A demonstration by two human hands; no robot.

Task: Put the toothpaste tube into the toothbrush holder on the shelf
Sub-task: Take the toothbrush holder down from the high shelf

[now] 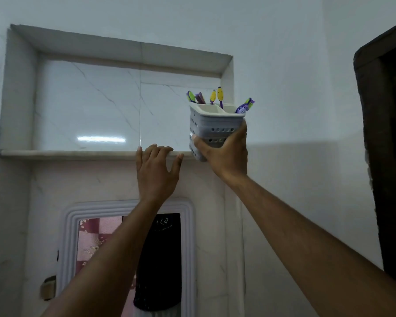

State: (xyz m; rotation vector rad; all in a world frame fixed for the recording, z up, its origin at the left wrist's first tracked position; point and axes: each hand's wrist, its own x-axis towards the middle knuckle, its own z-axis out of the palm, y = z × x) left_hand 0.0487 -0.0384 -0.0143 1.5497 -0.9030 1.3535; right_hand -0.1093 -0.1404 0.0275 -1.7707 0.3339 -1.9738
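Toothbrush holder (212,130) sits clasped in the right hand (226,152), partly off the shelf (66,153); the brushes (220,96) lean, so a tilt could spill them. The left hand (157,169) rests open and empty on the ledge; no toothpaste in sight.

- A white wall (284,42) fills most of the view, plain and unmarked.
- The back of the recess is glossy marble tile (87,106) with thin grey veins; a bright streak of light reflects low on it.
- Below, a mirror (128,259) sits in a ribbed white frame (66,236) with rounded upper corners. It reflects a pink checked pattern and a dark shape.
- A dark wooden door frame (384,156) stands at the right edge.
- A small brownish fitting (48,287) is fixed to the wall left of the mirror.
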